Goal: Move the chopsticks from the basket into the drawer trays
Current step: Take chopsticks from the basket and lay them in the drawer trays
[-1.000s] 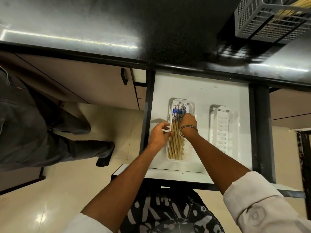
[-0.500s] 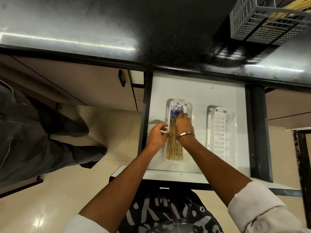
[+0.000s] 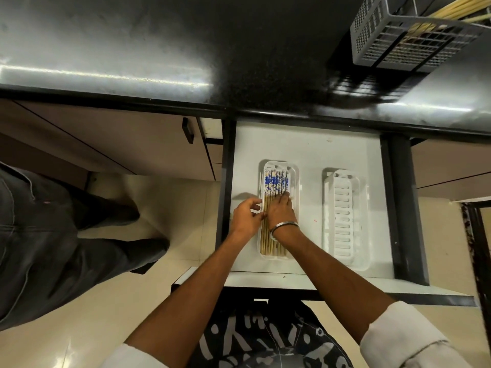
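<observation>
An open white drawer (image 3: 305,147) holds two white trays. In the left tray (image 3: 295,171) lie several wooden chopsticks (image 3: 275,181) with blue-and-white patterned ends, side by side. My right hand (image 3: 281,212) rests flat on top of them, fingers pressing down on the bundle. My left hand (image 3: 245,215) sits at the tray's left edge, fingers loosely curled and touching the outermost chopstick. The right tray (image 3: 342,216) is slotted and holds nothing. A grey plastic basket (image 3: 398,41) stands on the black counter at the top right, with more chopsticks (image 3: 462,5) sticking out of it.
The black counter (image 3: 159,49) runs across the top. Another person's dark-trousered legs (image 3: 53,235) stand on the tiled floor at the left. A closed cabinet door with a black handle (image 3: 188,130) is left of the drawer.
My right hand has slid back along the chopsticks towards me, uncovering their blue ends. My left hand has stayed at the tray's left edge.
</observation>
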